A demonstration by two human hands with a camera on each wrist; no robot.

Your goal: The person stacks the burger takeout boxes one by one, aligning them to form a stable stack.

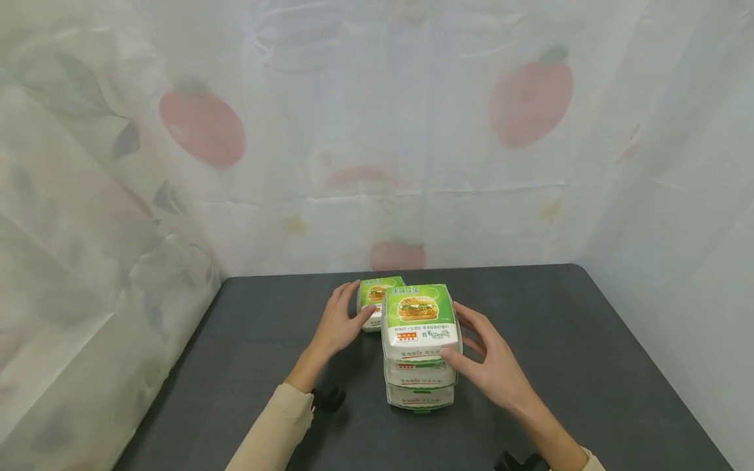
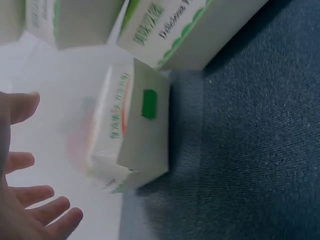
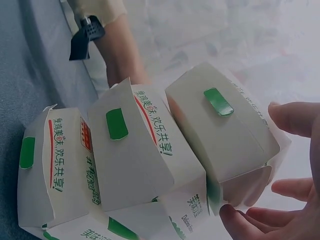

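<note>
Three white and green paper burger boxes stand in a stack, the top burger box [image 1: 421, 320] showing a burger picture on its lid. Under it are the middle box [image 1: 419, 375] and the bottom box [image 1: 419, 397]. My right hand [image 1: 491, 363] is at the right side of the top box, thumb by its front corner. In the right wrist view its fingertips touch or nearly touch that box. Behind the stack, to its left, sits a single burger box [image 1: 370, 320]. Fingers spread, my left hand [image 1: 341, 320] is beside it; the left wrist view shows nothing in its grasp.
The boxes stand on a dark table [image 1: 265, 327]. A pale printed curtain [image 1: 365, 131] hangs behind its back edge, with more sheeting along the left and right sides. A black strap device [image 1: 330, 399] is on the left wrist.
</note>
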